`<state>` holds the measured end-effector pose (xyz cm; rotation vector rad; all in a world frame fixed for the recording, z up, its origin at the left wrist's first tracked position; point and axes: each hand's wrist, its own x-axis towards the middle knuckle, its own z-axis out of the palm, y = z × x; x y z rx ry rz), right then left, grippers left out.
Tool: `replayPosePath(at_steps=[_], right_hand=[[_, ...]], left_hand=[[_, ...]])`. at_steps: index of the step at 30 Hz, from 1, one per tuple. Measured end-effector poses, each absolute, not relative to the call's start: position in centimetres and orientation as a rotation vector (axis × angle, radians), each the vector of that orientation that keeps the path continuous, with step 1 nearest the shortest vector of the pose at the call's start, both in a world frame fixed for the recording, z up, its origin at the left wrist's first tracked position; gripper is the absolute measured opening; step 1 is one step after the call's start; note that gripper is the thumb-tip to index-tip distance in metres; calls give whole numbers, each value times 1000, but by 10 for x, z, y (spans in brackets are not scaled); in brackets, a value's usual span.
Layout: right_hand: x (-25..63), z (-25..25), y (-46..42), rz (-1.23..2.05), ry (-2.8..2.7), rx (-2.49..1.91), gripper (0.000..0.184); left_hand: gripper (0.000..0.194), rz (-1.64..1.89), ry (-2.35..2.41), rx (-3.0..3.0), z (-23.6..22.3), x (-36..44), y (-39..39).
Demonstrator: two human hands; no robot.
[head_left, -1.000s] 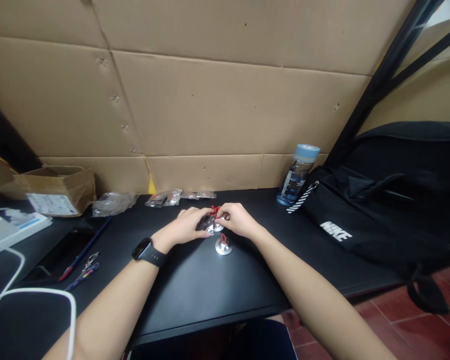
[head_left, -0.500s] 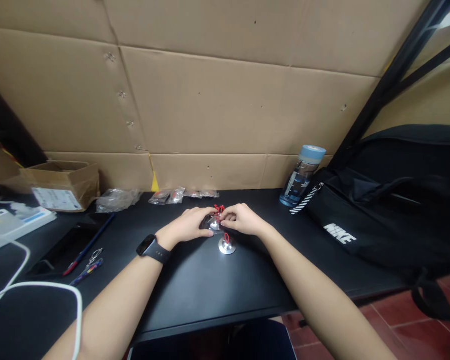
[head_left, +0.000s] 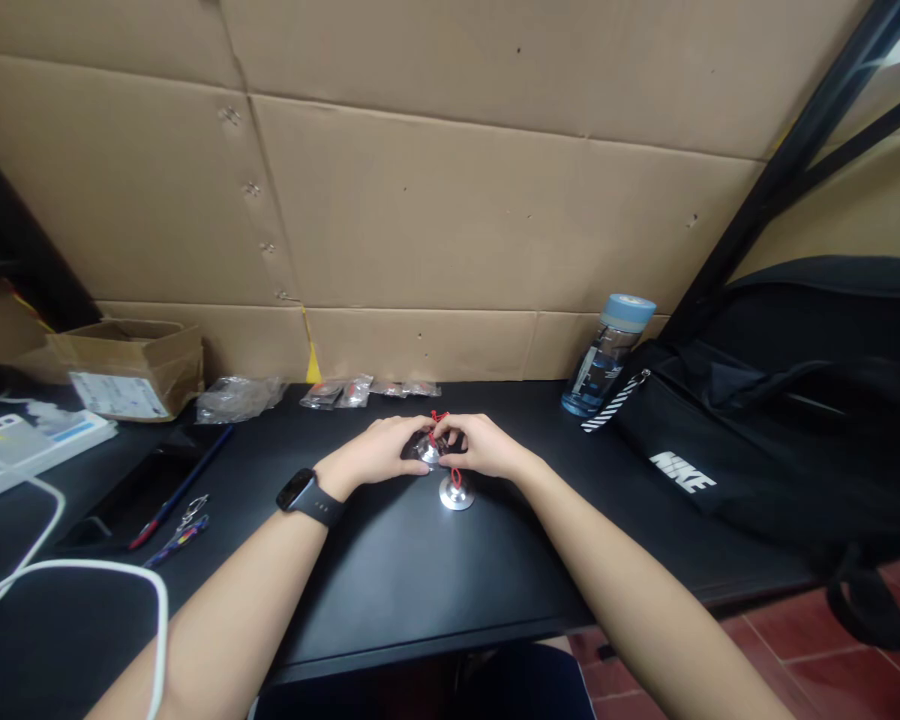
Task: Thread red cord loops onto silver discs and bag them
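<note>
A small silver finger cymbal (head_left: 430,453) with a red cord (head_left: 439,417) lies on the black table between my hands, partly hidden by the fingers. My left hand (head_left: 386,450) curls around its left side, thumb at the near edge, on what looks like a dark, shiny clear plastic bag (head_left: 418,447). From the right, my right hand (head_left: 480,445) is bent over the same cymbal, fingertips at its red cord and thumb by the rim. Just nearer to me, a second finger cymbal (head_left: 457,493) rests dome up with its red loop standing.
Small clear packets (head_left: 354,392) and crumpled plastic (head_left: 240,398) lie along the cardboard wall, beside an open carton (head_left: 131,365). A water bottle (head_left: 607,355) and black bag (head_left: 780,420) stand right. Left are a pen (head_left: 184,485), keyring (head_left: 184,535) and white cable (head_left: 157,600).
My right fingers have shifted from on top of the far cymbal to its right side and cord, leaving more of its dome visible. The view has turned slightly left.
</note>
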<state>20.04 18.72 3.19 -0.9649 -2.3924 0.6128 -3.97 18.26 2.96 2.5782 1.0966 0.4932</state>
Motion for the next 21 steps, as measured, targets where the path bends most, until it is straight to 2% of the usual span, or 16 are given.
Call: replayPosePath(at_steps=[9,12,21], right_hand=[[190,27,185,492,-2393,-997,27],[189,27,186,484,-2397,-1018,33],[192,27,191,636,-2251,-936,32]], left_hand=[[60,485,1095,2560,32,-38,182],[59,481,1102,2554,33,-37,181],[57,484,1092,2557,33,-37,181]])
